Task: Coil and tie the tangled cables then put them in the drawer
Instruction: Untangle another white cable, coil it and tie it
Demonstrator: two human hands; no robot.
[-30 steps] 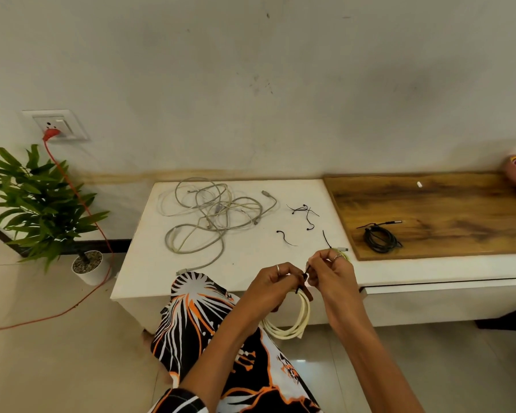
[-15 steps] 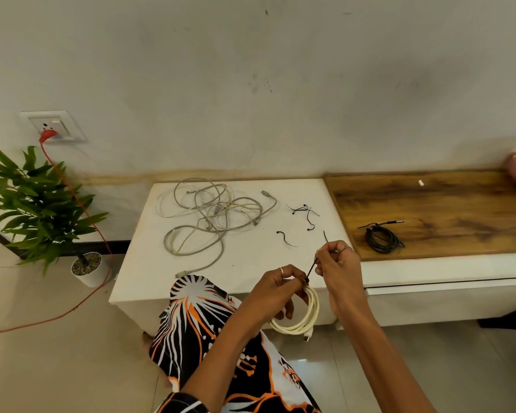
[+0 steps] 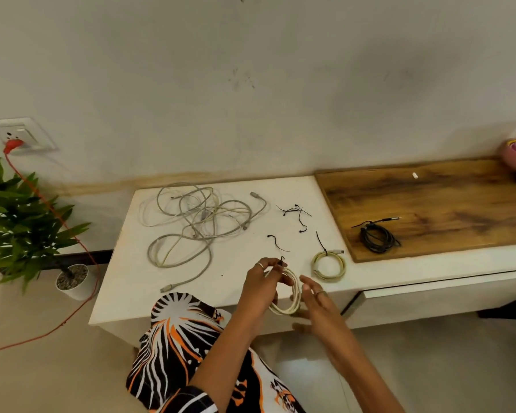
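Risk first: the cream cable coil (image 3: 289, 293) hangs off the front edge of the desk (image 3: 221, 272), over the floor, and only the left hand (image 3: 261, 281) has it. As far as I can judge, the black tie (image 3: 282, 259) poking up at the top of that coil is not cinched yet; if those fingers slacken, the loops could spring apart and the winding would need redoing. A slip could also drop the whole coil to the floor.

Now the hands. The left hand pinches the top of the coil, fingers curled round the loops right at the tie. The right hand (image 3: 313, 296) sits just beside the coil's right side, fingers spread wide and straight, holding nothing; whether a fingertip brushes the cable I cannot tell, as it is blurred.

Around the held coil: a yellowish tied coil (image 3: 329, 266) lies on the desk just up and right of it. The grey cable tangle (image 3: 197, 225) sprawls well to its upper left, untouched. Spare black ties (image 3: 295, 214) lie behind it. A black coiled cable (image 3: 377, 238) rests on the wooden board (image 3: 444, 204), far right. The drawer front (image 3: 447, 299) below looks closed.
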